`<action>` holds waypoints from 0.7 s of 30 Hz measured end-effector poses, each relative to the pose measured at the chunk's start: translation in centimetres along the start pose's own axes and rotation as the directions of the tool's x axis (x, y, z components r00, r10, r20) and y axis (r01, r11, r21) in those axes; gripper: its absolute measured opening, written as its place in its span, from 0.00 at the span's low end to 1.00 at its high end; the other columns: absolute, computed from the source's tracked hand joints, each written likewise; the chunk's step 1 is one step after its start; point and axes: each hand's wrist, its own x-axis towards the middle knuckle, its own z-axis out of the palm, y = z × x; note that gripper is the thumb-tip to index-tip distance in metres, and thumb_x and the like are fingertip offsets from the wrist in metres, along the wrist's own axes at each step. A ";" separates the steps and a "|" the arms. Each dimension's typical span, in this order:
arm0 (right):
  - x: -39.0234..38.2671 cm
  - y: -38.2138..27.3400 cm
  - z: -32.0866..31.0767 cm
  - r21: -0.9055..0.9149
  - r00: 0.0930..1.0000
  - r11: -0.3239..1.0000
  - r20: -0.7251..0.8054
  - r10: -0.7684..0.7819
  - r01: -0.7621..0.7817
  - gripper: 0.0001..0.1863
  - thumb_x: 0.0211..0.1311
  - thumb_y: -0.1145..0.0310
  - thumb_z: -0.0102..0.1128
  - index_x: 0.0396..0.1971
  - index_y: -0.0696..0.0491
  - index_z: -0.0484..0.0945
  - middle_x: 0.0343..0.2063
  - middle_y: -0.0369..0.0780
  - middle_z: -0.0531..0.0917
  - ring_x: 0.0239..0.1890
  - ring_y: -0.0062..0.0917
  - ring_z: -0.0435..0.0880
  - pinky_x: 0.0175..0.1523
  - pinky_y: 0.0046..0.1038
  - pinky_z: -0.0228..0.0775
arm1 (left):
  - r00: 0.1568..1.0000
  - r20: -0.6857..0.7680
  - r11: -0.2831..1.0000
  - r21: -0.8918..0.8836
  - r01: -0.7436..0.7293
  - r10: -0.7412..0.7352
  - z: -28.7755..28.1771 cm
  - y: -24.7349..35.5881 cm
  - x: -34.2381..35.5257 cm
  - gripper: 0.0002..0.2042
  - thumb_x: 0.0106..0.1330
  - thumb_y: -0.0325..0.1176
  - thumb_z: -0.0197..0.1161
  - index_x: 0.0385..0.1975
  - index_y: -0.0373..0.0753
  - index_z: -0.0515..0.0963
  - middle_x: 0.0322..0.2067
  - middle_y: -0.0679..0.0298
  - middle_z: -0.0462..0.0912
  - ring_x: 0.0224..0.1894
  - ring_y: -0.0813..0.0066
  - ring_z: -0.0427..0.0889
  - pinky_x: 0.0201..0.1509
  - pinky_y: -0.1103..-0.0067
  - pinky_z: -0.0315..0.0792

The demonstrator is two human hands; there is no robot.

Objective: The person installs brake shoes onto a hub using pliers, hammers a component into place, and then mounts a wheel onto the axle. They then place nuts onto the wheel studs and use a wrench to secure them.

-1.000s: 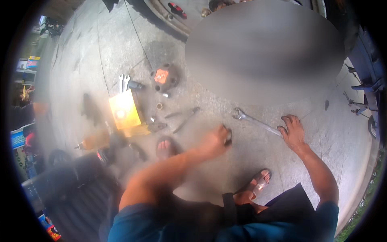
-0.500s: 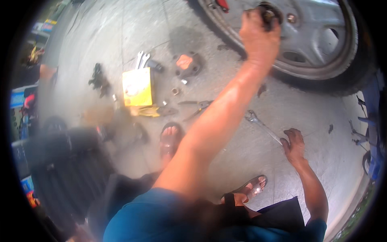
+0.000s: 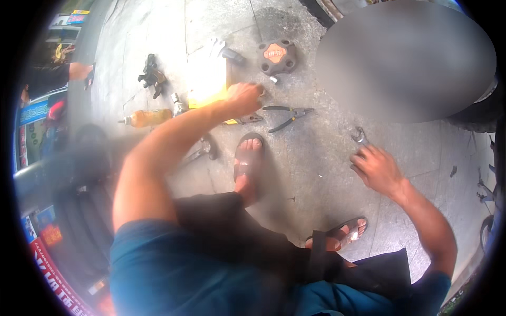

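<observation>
The concrete floor [image 3: 316, 174] carries all the parts and tools. A yellow box [image 3: 206, 84] lies flat at the far side, with a dark hub cap [image 3: 276, 55] bearing an orange centre just to its right. An amber bottle [image 3: 147, 117] lies on its side to the left of the box, and a dark metal bracket [image 3: 151, 76] sits beyond it.

The left hand [image 3: 245, 97] reaches out to the near right corner of the yellow box. Its fingers are curled in a closed grip, touching the box edge; whether they enclose a small part cannot be determined. Black-handled pliers [image 3: 287, 117] lie on the floor just right of this hand, apart from it.

The right hand [image 3: 377, 168] rests low on the floor. Its fingers [image 3: 361, 158] are half-bent and close on the near end of a wrench [image 3: 359, 137], whose open jaw end projects just beyond the fingertips.
</observation>
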 end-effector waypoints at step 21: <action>26.6 -1.9 10.7 -0.051 0.901 0.908 -0.157 0.404 -0.415 0.20 0.59 0.69 0.49 0.53 0.53 0.68 0.44 0.48 0.73 0.47 0.41 0.77 0.41 0.36 0.77 | 0.958 -0.285 0.989 -0.124 -0.079 0.041 9.1 -6.3 -2.2 0.18 0.58 0.37 0.58 0.48 0.40 0.73 0.36 0.50 0.79 0.36 0.52 0.81 0.36 0.64 0.75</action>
